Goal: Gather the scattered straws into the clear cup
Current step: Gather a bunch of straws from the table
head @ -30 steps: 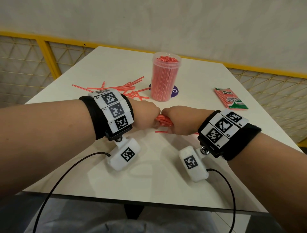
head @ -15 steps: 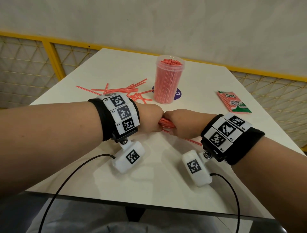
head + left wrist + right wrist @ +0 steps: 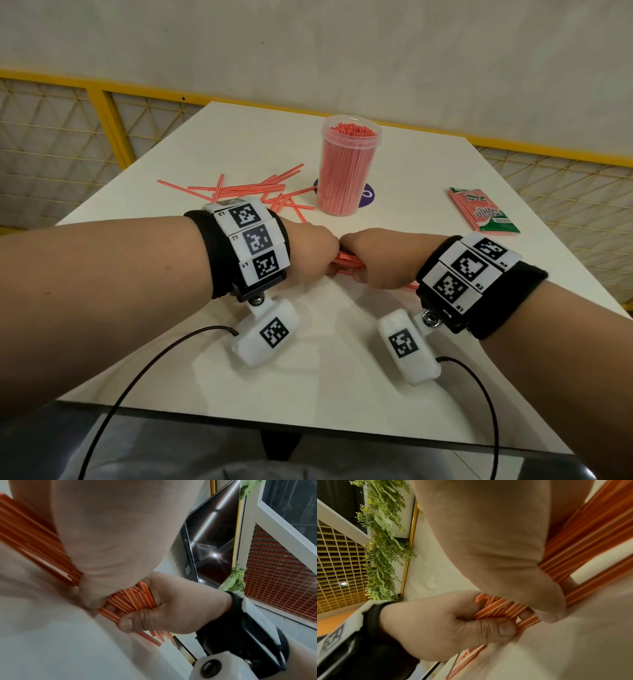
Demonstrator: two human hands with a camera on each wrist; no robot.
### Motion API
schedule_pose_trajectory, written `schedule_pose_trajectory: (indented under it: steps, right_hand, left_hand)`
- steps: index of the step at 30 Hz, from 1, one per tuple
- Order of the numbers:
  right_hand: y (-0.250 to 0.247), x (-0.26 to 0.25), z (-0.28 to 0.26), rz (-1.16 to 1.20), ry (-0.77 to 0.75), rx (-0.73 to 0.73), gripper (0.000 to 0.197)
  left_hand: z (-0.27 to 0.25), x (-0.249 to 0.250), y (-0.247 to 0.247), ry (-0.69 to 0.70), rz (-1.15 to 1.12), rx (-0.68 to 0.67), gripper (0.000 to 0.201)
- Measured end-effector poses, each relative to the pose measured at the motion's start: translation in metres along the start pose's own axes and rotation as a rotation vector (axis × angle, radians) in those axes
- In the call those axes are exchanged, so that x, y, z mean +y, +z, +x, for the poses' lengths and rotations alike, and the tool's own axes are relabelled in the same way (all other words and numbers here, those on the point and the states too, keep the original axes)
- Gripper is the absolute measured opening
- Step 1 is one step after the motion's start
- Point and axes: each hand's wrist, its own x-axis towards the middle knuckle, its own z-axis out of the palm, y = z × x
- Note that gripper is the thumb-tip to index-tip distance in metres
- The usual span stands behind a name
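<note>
From the head camera, the left hand [image 3: 308, 255] and right hand [image 3: 378, 260] meet knuckle to knuckle low over the white tabletop [image 3: 308, 377], sharing one bundle of thin red plastic straws [image 3: 346, 262], probably to square its ends. More scattered red straws [image 3: 253, 192] lie left of the straw-packed clear plastic cup [image 3: 346, 171]; open tabletop separates cup and hands.

Left wrist camera: the right hand's fingers [image 3: 126, 623] curl round the bundle.

Right wrist camera: the left hand's fingers [image 3: 503, 628] pinch it likewise.

The green-and-red packet [image 3: 483, 209] reads "Coffee Stirrer"; the wristband tags [image 3: 253, 240] read L1, L3, R1, R2.
</note>
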Motion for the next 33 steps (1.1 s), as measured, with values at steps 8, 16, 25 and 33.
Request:
schedule_pose_trajectory:
  steps: [8,16,25,33]
  right_hand:
    - [-0.005,0.005,0.002,-0.049,0.037,0.001,0.018]
    - [-0.019,0.024,0.002,0.133,0.058,0.132,0.016]
    - [-0.025,0.012,0.023,0.285,-0.020,0.173,0.025]
    - [-0.039,0.010,0.027,0.697,-0.104,0.298,0.019]
  left_hand:
    - [-0.009,-0.023,-0.006,-0.011,-0.225,0.212,0.055]
    - [-0.020,-0.050,-0.017,-0.106,-0.502,0.409,0.039]
    - [-0.019,-0.049,-0.022,-0.097,-0.904,0.615,0.038]
    - [-0.028,-0.048,-0.036,0.094,-1.212,0.909,0.040]
